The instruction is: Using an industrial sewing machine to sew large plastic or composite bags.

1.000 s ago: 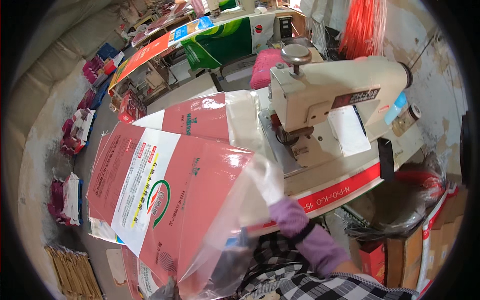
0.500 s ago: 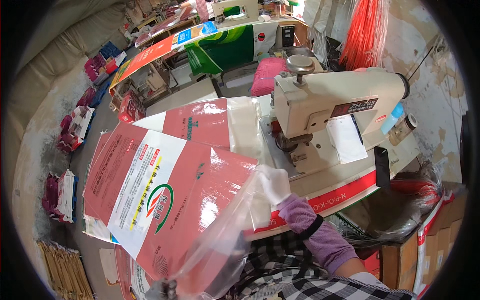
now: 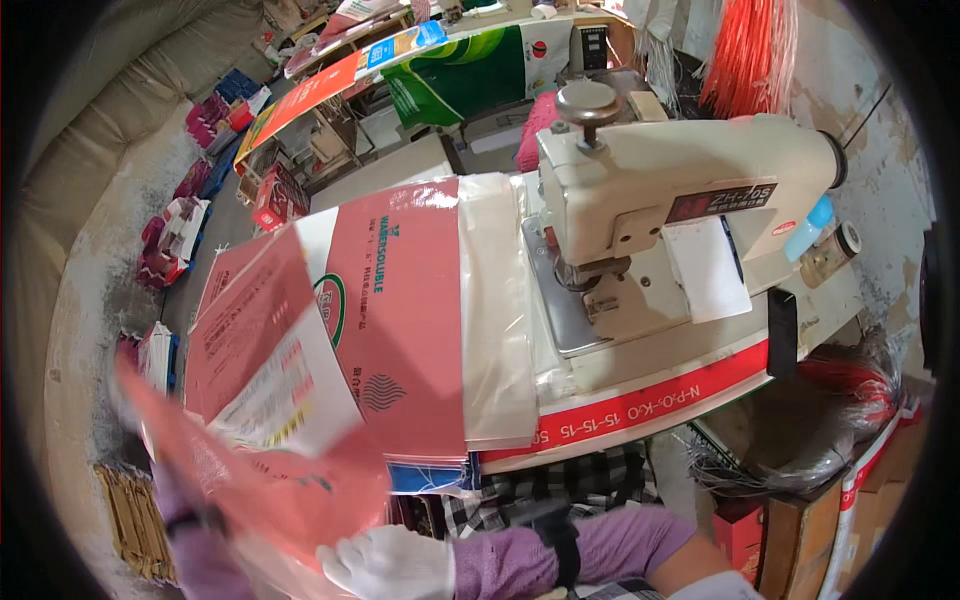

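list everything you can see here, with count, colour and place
sewing machine: one, cream, on the table at right
flat sack: one on top, pink and white with a clear liner edge, beside the machine
lifted sack: one, pink, blurred, lower left
table edge: one, red band
red strands: one bundle, top right
left hand: purple sleeve, behind the lifted sack
right hand: white glove, at the lifted sack's lower edge

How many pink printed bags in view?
2 clear: one flat on the sewing table beside the sewing machine, pink bag; one blurred bag above the gloved hand. More may lie beneath.
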`<state>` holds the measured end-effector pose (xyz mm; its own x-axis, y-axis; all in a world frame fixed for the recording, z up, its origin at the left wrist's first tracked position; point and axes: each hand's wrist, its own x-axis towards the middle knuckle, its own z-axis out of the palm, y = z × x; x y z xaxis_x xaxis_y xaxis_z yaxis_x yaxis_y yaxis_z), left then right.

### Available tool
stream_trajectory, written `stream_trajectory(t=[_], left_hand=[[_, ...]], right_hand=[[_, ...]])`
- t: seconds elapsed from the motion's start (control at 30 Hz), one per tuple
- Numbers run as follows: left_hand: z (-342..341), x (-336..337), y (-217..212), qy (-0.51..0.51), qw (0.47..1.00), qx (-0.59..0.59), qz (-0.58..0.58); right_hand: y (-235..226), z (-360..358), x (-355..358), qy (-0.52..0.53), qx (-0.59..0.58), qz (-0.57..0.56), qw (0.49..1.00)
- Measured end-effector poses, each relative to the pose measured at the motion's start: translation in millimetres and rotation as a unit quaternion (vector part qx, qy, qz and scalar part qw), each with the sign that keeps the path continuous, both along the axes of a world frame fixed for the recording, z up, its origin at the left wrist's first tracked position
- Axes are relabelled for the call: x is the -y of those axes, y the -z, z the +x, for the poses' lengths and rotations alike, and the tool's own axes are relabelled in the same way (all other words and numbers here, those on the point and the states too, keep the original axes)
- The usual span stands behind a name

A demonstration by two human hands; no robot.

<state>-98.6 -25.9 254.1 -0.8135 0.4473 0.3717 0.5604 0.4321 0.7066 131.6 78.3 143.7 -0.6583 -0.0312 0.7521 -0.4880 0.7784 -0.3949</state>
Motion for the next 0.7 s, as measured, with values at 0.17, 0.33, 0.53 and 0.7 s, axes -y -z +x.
stream_trajectory(t=[0.17,0.33,0.53,0.7], left_hand=[[-129.0,-216.1,77.8,0.267,0.875,-0.337,-0.222],[-1.4,-357.0,203.5,0.428,0.837,-0.272,-0.205],[18.4,-369.4,249.7,0.381,0.840,-0.287,-0.258],[44.1,-349.5,206.9,0.465,0.789,-0.251,-0.312]], right_hand=[[92.3,85.1,-118.9,0.182,0.183,-0.494,0.830],[161.2,218.3,-94.1,0.427,0.218,-0.503,0.720],[168.7,256.9,-105.4,0.402,0.290,-0.104,0.862],[167.2,265.4,-88.8,0.382,0.251,-0.361,0.813]])
